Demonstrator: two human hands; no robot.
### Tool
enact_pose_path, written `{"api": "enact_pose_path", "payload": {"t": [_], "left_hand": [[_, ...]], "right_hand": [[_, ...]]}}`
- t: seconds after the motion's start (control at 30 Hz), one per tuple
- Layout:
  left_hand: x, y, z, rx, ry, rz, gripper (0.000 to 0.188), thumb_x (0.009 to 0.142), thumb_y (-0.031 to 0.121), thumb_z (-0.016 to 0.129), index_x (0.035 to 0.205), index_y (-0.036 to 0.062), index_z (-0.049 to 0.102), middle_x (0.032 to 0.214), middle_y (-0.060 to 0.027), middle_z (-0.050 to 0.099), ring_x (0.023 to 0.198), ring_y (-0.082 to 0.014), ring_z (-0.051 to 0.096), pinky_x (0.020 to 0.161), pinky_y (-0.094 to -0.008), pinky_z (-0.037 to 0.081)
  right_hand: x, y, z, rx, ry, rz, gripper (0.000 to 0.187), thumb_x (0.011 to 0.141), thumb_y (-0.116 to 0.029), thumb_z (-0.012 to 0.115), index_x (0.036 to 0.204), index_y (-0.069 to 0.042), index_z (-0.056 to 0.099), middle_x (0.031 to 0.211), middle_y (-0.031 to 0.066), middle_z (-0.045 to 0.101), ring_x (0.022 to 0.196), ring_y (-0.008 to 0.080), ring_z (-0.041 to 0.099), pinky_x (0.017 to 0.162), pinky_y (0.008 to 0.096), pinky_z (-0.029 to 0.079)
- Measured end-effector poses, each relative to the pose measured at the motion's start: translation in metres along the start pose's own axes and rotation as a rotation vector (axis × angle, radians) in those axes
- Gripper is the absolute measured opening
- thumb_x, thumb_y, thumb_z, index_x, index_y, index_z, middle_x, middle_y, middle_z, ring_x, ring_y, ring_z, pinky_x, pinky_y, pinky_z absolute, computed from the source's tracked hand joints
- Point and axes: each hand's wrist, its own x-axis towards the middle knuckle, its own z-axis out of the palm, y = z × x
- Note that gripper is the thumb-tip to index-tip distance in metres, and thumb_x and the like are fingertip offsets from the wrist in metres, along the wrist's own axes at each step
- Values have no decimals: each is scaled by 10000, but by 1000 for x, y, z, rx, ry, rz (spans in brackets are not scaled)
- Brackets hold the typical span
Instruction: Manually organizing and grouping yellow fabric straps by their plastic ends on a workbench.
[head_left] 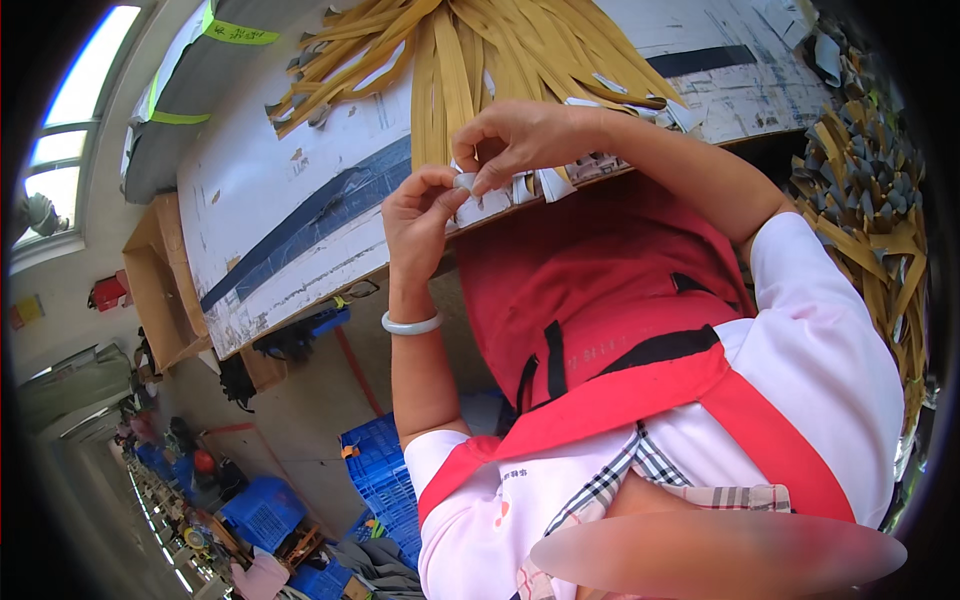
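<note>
While a small pale-grey bit (464, 182) was up at the near edge of the scuffed white bench (255, 180), the left hand (416, 212) and right hand (535, 138) were both pinching it, super close together. Long, flat mustard-yellow strips (430, 100) fanned out just beyond, and a wide dark-blue band (325, 213) ran across the bench to the left.

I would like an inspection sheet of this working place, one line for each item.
Surface: white table, scuffed, with a dark band across it.
Job's things: mustard strips spread on the table; small pale piece at the fingertips.
Clutter: heap of strips at right.
Hands: left hand pinches the piece; right hand meets it, grip unclear.
Cables: nothing seen.
Surroundings: cardboard box, blue crates, window.
</note>
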Motion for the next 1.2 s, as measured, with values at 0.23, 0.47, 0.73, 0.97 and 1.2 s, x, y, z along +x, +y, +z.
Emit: {"api": "enact_pose_path", "payload": {"t": [0.23, 0.47, 0.73, 0.97, 1.2], "left_hand": [[10, 5, 41, 470, 490, 379, 48, 909, -61, 604, 870, -34, 600, 766, -37, 541, 657, -92, 617, 502, -216, 480], [-4, -21, 61, 116, 559, 181, 39, 947, 19, 610, 952, -19, 604, 800, -68, 633, 583, -125, 625, 540, -250, 546], [7, 0, 28, -172, 245, 96, 185, 898, -67, 618, 1080, -32, 607, 893, -71, 615, 739, -144, 647, 673, -319, 620], [13, 11, 35, 5, 186, 163, 144, 842, -128, 637, 943, -25, 632, 865, -52, 621, 744, -130, 638, 680, -260, 570], [17, -2, 30, 494, 138, 403, 109, 871, -112, 621, 925, -18, 636, 826, -30, 643, 678, -91, 599, 651, -220, 513]], "right_hand": [[10, 15, 27, -401, 586, -398, 178, 816, -74, 698, 817, -15, 530, 740, 98, 561, 660, 233, 574, 593, 346, 457], [13, 42, 43, -507, 795, -387, 161, 820, -64, 679, 860, -16, 531, 771, 115, 553, 695, 254, 589, 611, 346, 464], [3, 39, 26, 51, 590, -453, 43, 946, 10, 588, 973, -18, 570, 859, 14, 555, 752, 90, 575, 678, 237, 487], [-2, 45, 28, 343, 551, -336, 47, 970, -41, 580, 1011, -25, 598, 904, 8, 599, 776, 65, 594, 665, 222, 499], [-3, 34, 28, 171, 595, -194, 168, 947, -197, 664, 944, -32, 634, 793, -21, 601, 741, 53, 560, 636, 195, 448]]}}
